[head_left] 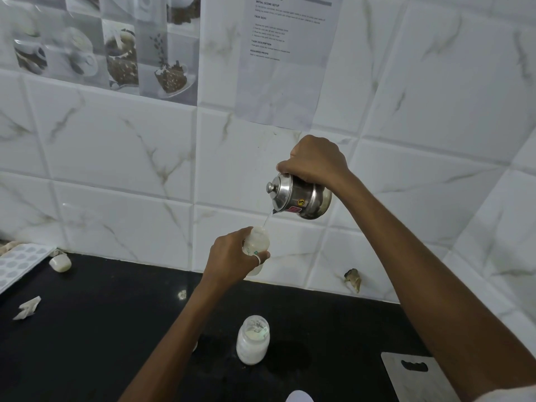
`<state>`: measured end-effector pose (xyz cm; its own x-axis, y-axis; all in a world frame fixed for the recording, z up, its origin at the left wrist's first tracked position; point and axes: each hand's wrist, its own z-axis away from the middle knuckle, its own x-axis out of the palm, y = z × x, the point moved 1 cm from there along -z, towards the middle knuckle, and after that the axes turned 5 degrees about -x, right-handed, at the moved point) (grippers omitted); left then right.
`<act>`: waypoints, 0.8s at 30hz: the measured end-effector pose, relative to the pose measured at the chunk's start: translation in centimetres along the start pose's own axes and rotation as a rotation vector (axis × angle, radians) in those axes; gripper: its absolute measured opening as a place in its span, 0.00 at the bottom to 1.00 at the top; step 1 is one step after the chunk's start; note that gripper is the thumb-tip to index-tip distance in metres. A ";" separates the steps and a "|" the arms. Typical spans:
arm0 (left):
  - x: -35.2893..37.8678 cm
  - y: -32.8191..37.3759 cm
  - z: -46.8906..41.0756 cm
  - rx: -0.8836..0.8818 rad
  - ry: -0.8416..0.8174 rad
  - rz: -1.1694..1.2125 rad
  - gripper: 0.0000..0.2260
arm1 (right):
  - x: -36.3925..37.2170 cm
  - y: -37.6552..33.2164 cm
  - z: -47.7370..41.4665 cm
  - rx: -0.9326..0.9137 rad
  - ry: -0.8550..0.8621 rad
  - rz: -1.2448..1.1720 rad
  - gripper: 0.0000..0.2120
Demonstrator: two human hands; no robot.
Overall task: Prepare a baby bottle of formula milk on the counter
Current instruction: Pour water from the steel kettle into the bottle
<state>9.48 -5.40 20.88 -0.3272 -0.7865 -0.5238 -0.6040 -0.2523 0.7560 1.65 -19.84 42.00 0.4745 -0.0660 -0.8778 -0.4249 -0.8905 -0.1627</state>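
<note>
A white marble-patterned tiled wall (116, 158) fills the far side, with a printed sheet (287, 68) stuck on it at upper right of centre. Below it runs the black desk (87, 343). A pale cutting board (412, 381) lies at the near right edge, and a moulded tray (20, 259) lies at the far left.

The right hand (317, 161) is raised in front of the wall, its fingers curled over the top of a lidded steel pot (301, 198), which it holds tipped towards the left. A thin stream (268, 220) falls from the pot's rim into the open mouth of a baby bottle (256, 242). The left hand (229, 256) wraps around that bottle's body and holds it upright above the far edge of the desk, just below the pot.

A second bottle (253, 340) with white contents stands on the desk nearer the person, well apart from both hands. A torn sachet (27, 307) and a small white cap (60, 263) lie on the left.
</note>
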 end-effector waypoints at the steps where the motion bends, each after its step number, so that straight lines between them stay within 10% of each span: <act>1: 0.0 0.0 0.0 0.003 -0.001 -0.001 0.29 | 0.0 0.0 0.0 -0.002 0.000 0.002 0.21; 24: -0.1 -0.4 -0.1 -0.009 -0.008 -0.003 0.30 | -0.1 -0.7 0.1 -0.005 0.001 0.022 0.21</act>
<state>9.87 -5.26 20.70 -0.3308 -0.7815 -0.5291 -0.5981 -0.2601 0.7581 1.86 -19.17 42.14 0.4655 -0.0862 -0.8809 -0.4315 -0.8910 -0.1409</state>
